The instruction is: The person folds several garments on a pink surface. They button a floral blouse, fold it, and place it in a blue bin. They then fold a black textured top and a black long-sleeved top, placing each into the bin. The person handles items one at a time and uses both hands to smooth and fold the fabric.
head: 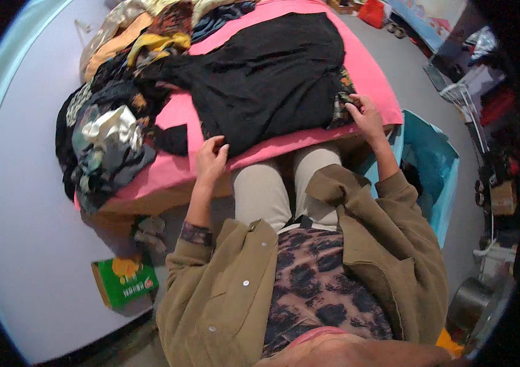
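A black garment (269,78) lies spread, with some wrinkles, over a pink cloth (173,176) in front of me. My right hand (366,117) holds a patterned, multicoloured section (341,108) at the garment's right edge, between thumb and fingers. At its near left corner is my left hand (212,158), fingers bent and thumb close to the index finger. Whether those left fingertips grip the fabric or merely rest on it is unclear. On the left, a dark sleeve-like part (170,139) of some clothing extends onto the pink cloth.
Heaped clothes (113,147) sit at the left, including a shiny cream piece (115,126), with a yellow cloth (159,46) farther back. A light-blue fabric bin (429,151) stands at the right. A green box (124,282) is on the lower left. Metal-framed items (464,98) line the right side.
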The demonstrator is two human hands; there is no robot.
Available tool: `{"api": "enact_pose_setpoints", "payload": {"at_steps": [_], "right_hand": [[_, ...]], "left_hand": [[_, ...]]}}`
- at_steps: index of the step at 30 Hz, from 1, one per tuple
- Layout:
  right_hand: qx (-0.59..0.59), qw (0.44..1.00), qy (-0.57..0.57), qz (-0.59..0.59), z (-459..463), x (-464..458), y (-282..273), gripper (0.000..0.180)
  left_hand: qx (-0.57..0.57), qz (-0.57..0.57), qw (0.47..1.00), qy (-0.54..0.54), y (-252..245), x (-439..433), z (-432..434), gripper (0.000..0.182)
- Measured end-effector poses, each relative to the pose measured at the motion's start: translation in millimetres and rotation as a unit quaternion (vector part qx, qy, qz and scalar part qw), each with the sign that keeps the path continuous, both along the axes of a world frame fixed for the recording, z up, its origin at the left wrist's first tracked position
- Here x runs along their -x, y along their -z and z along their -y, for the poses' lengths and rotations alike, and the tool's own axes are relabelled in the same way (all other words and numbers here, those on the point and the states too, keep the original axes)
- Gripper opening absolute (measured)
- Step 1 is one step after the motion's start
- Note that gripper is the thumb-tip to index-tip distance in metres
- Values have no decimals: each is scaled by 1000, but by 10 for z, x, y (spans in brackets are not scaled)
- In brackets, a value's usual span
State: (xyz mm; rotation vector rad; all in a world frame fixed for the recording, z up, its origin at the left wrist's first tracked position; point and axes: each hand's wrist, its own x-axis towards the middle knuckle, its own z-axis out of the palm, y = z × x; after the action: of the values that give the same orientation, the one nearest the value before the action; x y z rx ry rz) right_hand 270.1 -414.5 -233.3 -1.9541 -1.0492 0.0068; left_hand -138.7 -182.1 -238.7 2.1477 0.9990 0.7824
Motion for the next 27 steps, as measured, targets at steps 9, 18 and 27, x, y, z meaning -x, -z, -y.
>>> {"api": "enact_pose_setpoints", "payload": {"at_steps": [9, 18, 27], "right_hand": [[-182, 949, -40, -255, -135, -493, 183, 24], [-130, 895, -85, -419, 173, -568, 256, 33], [-174, 903, -102, -380, 16, -511, 102, 33]], "left_hand": [[14, 17, 989, -143, 93, 306, 106, 31], [97, 65, 988, -99, 63, 247, -58, 26], [-26, 60, 997, -41, -108, -122, -317, 26]]}}
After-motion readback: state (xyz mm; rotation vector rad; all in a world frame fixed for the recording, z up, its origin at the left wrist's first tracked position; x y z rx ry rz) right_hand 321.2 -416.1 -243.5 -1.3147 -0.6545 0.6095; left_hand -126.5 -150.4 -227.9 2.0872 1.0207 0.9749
